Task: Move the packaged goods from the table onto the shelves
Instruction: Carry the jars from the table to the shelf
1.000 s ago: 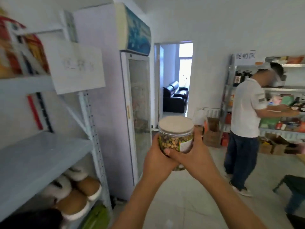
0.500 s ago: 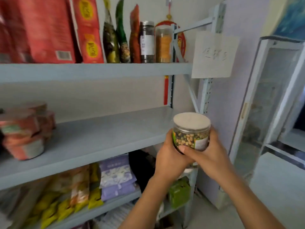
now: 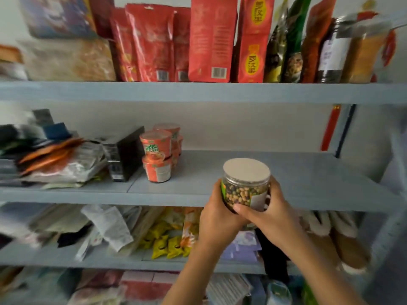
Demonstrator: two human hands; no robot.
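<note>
A clear plastic jar of mixed beans [image 3: 242,192] with a flat beige lid is held upright in both hands, just in front of the front edge of the grey middle shelf [image 3: 308,172]. My left hand [image 3: 217,214] wraps its left side and my right hand [image 3: 271,212] wraps its right side and front, thumb across the label. The jar's bottom is hidden by my fingers. The shelf board behind the jar is bare on its right half.
Stacked red noodle cups [image 3: 157,155], a black box [image 3: 123,155] and a heap of packets [image 3: 55,164] fill the middle shelf's left. Red pouches [image 3: 211,38] and jars [image 3: 334,49] line the top shelf. Yellow snack bags [image 3: 163,241] and slippers [image 3: 334,238] lie below.
The view swung left from the room to face the shelves head-on. The jar stays in both hands and is now close to the middle shelf's front edge.
</note>
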